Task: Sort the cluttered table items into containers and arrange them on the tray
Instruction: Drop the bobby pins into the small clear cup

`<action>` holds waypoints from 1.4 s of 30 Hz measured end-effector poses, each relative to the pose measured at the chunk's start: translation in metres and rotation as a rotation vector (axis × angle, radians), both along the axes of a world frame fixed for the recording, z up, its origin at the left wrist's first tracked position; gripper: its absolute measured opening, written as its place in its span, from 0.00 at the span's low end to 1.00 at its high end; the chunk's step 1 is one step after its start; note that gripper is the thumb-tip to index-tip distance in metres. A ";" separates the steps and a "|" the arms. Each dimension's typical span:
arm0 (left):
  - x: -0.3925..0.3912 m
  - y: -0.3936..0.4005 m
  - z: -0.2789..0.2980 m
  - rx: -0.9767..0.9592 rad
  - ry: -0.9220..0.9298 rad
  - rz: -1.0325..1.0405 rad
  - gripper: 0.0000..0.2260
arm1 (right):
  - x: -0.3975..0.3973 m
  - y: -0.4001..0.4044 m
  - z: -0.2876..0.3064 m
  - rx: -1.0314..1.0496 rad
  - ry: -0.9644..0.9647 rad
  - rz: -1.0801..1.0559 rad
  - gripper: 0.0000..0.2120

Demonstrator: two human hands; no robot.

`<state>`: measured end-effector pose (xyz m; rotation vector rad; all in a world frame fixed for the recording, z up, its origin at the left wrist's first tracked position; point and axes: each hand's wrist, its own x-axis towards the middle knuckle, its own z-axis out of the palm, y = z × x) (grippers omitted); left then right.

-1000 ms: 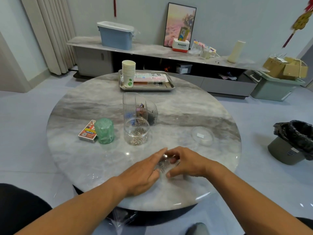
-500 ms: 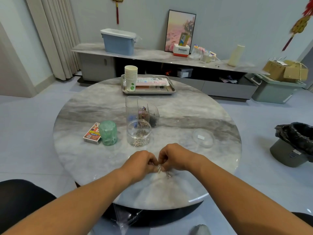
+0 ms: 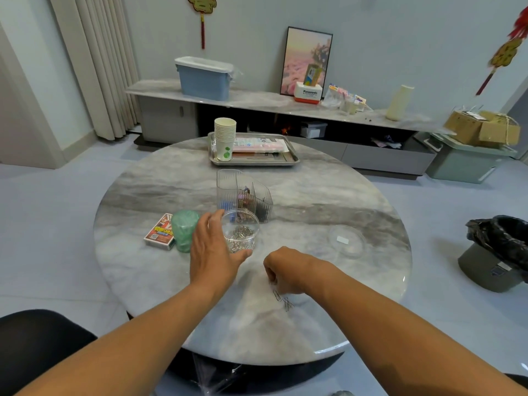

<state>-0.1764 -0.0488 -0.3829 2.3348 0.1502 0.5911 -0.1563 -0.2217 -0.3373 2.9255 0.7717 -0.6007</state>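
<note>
Fingers of the right hand [image 3: 281, 270] were curled downward and bunched together just above the surface [image 3: 328, 195]; whether they already pinched a clip I could not tell, because the tips were hidden under the knuckles. The left hand [image 3: 213, 250] was spread, fingers straight and relaxed, the thumb reaching toward the near wall of the round clear jar [image 3: 241, 234] and the fingertips at its left side; it held nothing that I could see.

A few loose paper clips [image 3: 283, 300] lay flat on the surface directly under and just toward the person from the right fingers, so the right hand was clearly the nearer one. Their long axes ran roughly from far-left to near-right (two of them seemed to cross each other), and they pointed away from the jar, not toward it.

The jar, already holding a heap of silver clips, stood to the far left of the loose ones, near them. In my judgement the next move was a pinch of these clips and a short carry up-left to the jar mouth, which the left hand looked ready to steady. The metal tray [image 3: 254, 161] waited at the far edge of the surface.
</note>
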 end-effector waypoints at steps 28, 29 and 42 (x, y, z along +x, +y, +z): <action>0.000 0.004 -0.009 0.084 -0.084 -0.291 0.48 | 0.021 -0.032 0.018 0.601 -0.083 -0.393 0.10; -0.001 0.005 -0.010 0.083 -0.086 -0.292 0.48 | 0.016 -0.037 0.015 0.490 0.024 -0.357 0.14; -0.013 -0.005 -0.016 0.142 -0.134 -0.331 0.48 | -0.007 -0.009 0.006 -0.028 0.046 -0.088 0.13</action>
